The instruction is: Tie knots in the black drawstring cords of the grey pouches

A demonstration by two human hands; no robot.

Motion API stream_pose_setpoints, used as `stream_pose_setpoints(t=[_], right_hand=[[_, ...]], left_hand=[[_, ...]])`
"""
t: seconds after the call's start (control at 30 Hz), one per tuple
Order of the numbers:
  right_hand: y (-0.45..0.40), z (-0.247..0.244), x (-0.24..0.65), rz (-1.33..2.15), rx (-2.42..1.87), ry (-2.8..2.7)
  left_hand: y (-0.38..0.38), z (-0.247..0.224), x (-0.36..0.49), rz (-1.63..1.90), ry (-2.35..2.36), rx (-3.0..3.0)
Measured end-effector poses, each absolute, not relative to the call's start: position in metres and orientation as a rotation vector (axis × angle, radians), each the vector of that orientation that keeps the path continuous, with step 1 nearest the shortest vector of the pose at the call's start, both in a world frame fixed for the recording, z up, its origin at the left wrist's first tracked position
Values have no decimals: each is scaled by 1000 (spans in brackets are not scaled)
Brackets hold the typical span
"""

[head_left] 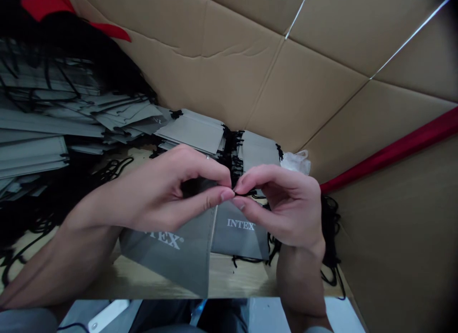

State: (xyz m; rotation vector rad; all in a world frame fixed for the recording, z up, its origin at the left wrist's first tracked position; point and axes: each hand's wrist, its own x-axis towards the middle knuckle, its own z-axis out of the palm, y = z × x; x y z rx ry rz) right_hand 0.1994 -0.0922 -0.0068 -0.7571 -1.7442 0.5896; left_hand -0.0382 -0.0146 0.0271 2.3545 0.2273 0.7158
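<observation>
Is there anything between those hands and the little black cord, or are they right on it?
Nothing visible stands in the way: the left hand and right hand meet fingertip to fingertip at the black cord. The grey pouch with the whole INTEX print lies below them, not between.
</observation>
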Motion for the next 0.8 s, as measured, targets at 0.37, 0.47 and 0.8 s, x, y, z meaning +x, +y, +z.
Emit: stream_pose_setpoints(t=[0.37,0.47,0.8], right_hand=[[-83,-15,200,811,-579,-1597],[-85,-11,203,770,-624,-1611],[-95,4,210,756,-873,-1620]], left_hand=[[-15,22,-36,833,141,2142],[-16,25,-39,820,203,2263],[-13,28,-46,880,270,2501]])
